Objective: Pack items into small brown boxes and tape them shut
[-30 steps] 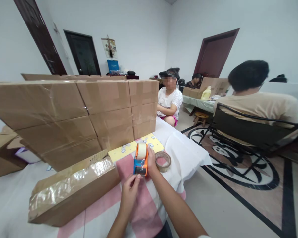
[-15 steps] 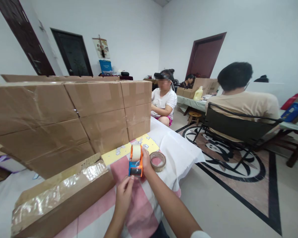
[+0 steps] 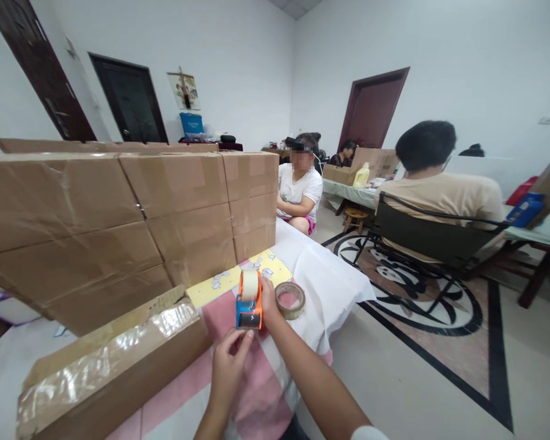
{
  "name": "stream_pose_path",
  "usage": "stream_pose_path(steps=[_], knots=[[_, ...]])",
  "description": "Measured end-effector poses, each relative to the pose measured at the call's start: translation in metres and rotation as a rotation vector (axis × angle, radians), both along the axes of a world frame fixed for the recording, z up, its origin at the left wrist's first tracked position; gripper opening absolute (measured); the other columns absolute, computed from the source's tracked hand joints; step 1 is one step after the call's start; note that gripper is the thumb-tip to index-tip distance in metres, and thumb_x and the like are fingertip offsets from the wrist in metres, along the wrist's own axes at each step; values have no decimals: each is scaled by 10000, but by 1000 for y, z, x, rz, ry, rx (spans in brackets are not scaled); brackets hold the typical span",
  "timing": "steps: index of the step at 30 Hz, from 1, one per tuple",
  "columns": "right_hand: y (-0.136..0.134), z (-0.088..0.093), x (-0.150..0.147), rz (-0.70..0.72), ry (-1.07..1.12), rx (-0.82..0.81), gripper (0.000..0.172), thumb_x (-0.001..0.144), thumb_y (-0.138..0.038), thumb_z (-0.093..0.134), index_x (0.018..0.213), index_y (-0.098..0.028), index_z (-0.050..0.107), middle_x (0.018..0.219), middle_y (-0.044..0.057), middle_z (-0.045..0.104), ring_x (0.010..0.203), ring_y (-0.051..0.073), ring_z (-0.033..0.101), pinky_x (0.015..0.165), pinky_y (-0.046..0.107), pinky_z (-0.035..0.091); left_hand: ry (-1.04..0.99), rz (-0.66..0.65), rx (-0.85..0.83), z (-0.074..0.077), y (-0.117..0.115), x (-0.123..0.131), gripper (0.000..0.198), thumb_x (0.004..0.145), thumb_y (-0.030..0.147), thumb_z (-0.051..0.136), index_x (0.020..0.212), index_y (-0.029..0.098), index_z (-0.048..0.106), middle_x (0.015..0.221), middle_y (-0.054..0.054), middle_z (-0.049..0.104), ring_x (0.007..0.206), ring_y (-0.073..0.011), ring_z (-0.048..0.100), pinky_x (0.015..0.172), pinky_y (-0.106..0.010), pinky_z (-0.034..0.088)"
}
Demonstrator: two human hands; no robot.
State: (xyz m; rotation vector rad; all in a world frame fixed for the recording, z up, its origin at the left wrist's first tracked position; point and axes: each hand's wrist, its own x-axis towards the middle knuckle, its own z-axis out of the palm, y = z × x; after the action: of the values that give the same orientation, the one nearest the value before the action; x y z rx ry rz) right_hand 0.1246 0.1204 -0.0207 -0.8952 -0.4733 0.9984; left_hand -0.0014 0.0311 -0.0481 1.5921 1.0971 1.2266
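My right hand (image 3: 269, 302) is holding the orange-and-blue tape dispenser (image 3: 248, 304) above the cloth-covered counter (image 3: 327, 266), between a long cardboard box (image 3: 114, 366) and a brown tape roll (image 3: 293, 314). My left hand (image 3: 227, 363) is hovering at its lower edge, thumb and fingers close together; whether they are pinching tape, I cannot tell. Stacked cartons (image 3: 183, 214) are standing beyond.

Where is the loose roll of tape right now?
In the head view, the loose roll of tape lies on the cloth, just to the right of the right hand that holds the tape dispenser.
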Motion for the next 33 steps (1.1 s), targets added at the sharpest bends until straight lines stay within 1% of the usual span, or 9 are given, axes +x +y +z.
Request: stream_pose_path(steps=[3,8,15,20,27,33], knots=[[-1,1,-1,-15,-5,9,327,750,-501,671,793,-183,611,712,-24,634,691,139,600,662,244,503,15,16,13,0,2,1,353,846,512,647,767,177,724,811,-67,724,796,-239,648,709,-290,482],[1,0,-1,-22,-9,7,321,743,-500,680,754,-192,591,701,-29,628,671,134,592,651,241,500,14,25,-7,-3,5,2,363,841,519,643,756,176,725,796,-64,725,776,-234,644,690,-283,481],[1,0,-3,-30,-4,24,313,742,-498,674,757,-194,600,657,-24,633,636,145,594,623,251,500,7,56,-22,-5,5,3,380,811,533,664,711,171,723,727,-55,713,709,-226,639,654,-278,481],[5,-4,-5,3,37,38,317,755,-511,654,755,-201,587,606,-31,610,607,147,581,618,262,505,-23,57,-20,-4,3,4,380,814,533,669,727,168,726,722,-50,712,689,-214,631,646,-268,483],[7,-9,-4,12,52,15,375,718,-546,682,783,-190,583,634,-50,602,558,126,558,575,252,496,-3,81,-33,3,-1,4,424,792,580,675,722,163,718,699,-55,697,672,-215,609,634,-277,471],[7,-9,-4,-27,24,17,375,711,-543,687,791,-187,596,668,-34,637,607,139,595,604,257,509,9,102,-28,2,0,5,459,767,618,675,705,166,724,677,-59,700,652,-220,615,621,-286,476]])
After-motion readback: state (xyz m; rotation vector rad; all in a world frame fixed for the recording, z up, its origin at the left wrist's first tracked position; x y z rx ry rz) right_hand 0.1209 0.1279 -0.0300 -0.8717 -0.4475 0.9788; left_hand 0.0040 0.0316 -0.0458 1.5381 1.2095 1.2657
